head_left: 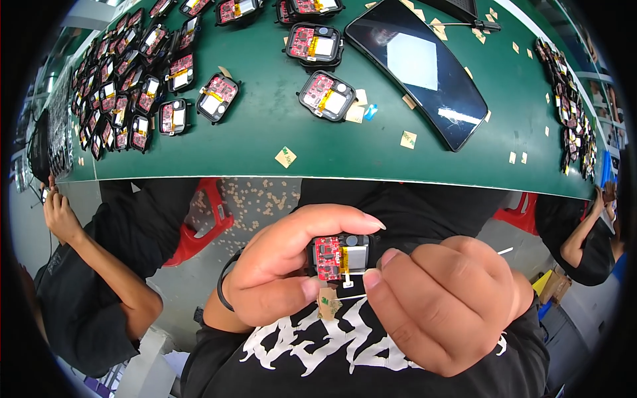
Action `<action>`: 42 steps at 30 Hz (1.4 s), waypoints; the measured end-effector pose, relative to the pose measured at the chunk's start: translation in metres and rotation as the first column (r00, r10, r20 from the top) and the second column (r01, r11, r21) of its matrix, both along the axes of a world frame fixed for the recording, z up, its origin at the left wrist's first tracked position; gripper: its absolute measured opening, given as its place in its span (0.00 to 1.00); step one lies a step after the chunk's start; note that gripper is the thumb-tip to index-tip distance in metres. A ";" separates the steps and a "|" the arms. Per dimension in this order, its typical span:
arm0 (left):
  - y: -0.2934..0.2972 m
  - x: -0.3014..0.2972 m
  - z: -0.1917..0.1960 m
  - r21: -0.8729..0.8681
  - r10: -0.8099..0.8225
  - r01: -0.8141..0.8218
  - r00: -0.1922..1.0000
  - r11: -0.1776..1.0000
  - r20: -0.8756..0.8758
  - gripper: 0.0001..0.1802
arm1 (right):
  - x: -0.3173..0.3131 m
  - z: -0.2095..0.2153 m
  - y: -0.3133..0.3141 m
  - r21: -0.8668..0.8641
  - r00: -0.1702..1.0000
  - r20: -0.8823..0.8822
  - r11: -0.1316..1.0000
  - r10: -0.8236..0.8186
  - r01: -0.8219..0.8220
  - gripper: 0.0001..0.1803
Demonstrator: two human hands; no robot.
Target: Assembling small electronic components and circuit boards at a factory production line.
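My left hand (279,265) grips a small black device housing, its thumb and fingers around the edges. Inside lie a red circuit board (328,259), a silver battery (358,257) and a strip of yellow tape. A short white tab (348,281) sticks out at the near edge. My right hand (444,298) is closed around a thin white stick (352,298), which shows on both sides of the fist. Its near tip reaches a tan paper square (327,304) just below the housing; whether they touch, I cannot tell. Both hands are above my lap, in front of the table.
Across the green table (239,156) lie a heap of similar open housings (123,93), a single housing (327,96), a large black phone (418,66) and loose tan paper squares (285,157). More housings (570,113) line the right edge. People sit at left (99,265) and right (577,245).
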State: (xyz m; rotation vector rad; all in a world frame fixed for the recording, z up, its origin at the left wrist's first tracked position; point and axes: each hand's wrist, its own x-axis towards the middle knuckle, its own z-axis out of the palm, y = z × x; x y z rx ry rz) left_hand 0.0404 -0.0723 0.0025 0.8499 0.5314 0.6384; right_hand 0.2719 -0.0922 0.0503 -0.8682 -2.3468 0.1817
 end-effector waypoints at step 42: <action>0.014 0.002 0.002 0.486 0.018 0.059 0.988 0.872 -0.152 0.30 | -0.003 0.007 -0.008 0.087 0.986 0.109 0.989 -0.128 0.119 0.13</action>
